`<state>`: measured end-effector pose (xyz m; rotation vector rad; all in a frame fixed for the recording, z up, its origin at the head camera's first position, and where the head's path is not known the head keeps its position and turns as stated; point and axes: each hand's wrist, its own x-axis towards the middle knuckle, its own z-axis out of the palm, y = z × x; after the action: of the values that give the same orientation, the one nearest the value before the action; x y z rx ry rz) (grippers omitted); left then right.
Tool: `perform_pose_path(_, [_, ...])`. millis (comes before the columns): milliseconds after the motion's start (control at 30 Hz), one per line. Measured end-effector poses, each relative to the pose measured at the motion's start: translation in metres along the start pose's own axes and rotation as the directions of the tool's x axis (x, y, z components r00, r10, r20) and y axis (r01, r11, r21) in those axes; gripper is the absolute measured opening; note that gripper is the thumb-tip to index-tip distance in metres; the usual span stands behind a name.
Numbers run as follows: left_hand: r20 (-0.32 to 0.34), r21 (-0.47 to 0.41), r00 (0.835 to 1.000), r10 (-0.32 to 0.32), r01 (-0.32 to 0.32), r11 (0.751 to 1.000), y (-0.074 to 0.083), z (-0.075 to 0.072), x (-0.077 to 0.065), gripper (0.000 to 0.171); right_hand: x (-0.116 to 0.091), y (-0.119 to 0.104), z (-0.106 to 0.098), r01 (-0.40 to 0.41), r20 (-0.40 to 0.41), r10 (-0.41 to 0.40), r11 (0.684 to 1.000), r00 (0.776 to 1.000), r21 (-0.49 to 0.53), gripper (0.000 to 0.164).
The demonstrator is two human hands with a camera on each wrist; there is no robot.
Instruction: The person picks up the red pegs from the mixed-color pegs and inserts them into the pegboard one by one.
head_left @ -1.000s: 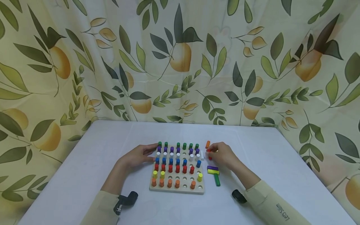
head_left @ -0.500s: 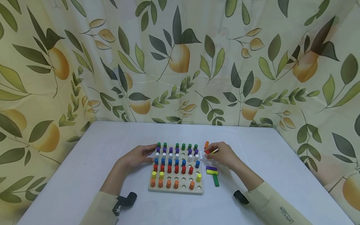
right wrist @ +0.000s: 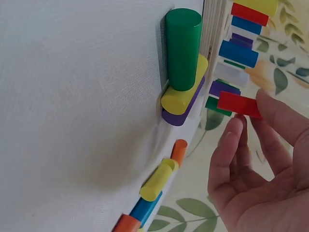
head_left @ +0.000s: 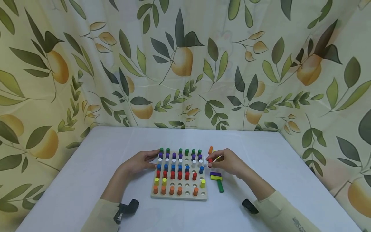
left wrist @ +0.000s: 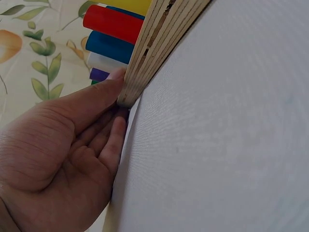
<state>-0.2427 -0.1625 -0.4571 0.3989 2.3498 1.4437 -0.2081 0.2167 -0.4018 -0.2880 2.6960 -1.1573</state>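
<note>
A wooden pegboard (head_left: 179, 197) lies on the table, bearing rows of green, purple, white, blue, red, yellow and orange pegs, with some bare holes. My left hand (head_left: 141, 162) rests against the board's left side near the far corner. In the left wrist view, its thumb (left wrist: 104, 92) touches the board's edge, while the other fingers lie low by the table. Just past the board's right side, my right hand (head_left: 229, 163) pinches a red peg (right wrist: 236, 104) between thumb and fingertips. The peg is raised off the table and overlaps the board's pegs in the right wrist view.
Right of the board lie a purple peg (head_left: 215, 174), a yellow peg (head_left: 216, 178) and a green peg (head_left: 220, 186). Farther back is an orange peg (head_left: 210, 150). The right wrist view also shows a blue peg (right wrist: 146, 209). A patterned curtain (head_left: 185, 80) hangs behind the table.
My right hand has lifted the red peg and brought it a little closer to the board's right side. My left hand keeps its place on the board. The head view has shifted slightly.
</note>
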Motion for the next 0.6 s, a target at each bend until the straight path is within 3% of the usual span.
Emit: perform_pose_path(600, [-0.007,-0.03,1.0,-0.022,0.022,0.999,-0.0007,0.0013,0.0007,0.067,-0.0089,0.0039,-0.0055,0.066,0.098,-0.066,0.998,0.993,0.005,0.019])
